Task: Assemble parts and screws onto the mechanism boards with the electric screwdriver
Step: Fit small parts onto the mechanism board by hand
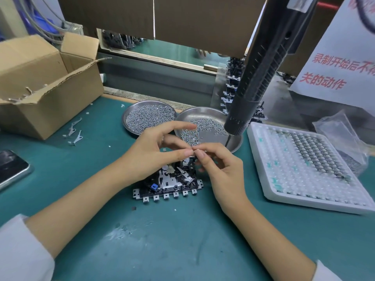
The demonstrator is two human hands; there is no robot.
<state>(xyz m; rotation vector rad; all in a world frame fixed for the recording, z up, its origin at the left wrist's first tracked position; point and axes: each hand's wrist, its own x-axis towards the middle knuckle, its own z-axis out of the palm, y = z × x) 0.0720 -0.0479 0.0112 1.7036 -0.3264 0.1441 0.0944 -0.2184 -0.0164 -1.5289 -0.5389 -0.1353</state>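
Note:
A black mechanism board point(170, 184) with metal levers and a blue part lies on the green mat, mid-table. My left hand point(156, 151) and my right hand point(219, 169) hover just above its far edge, fingertips meeting. Something tiny, too small to name, is pinched between the fingertips of both hands. The black electric screwdriver point(255, 78) hangs from above on the right, its tip over a steel dish of screws point(211, 116); no hand holds it. A second steel dish point(149, 117) to its left is heaped with screws.
An open cardboard box point(46, 84) stands at the left with loose metal levers point(75, 131) beside it. A phone point(12, 169) lies at the left edge. A white tray of small parts point(304, 169) and a plastic bag point(345, 134) sit at the right.

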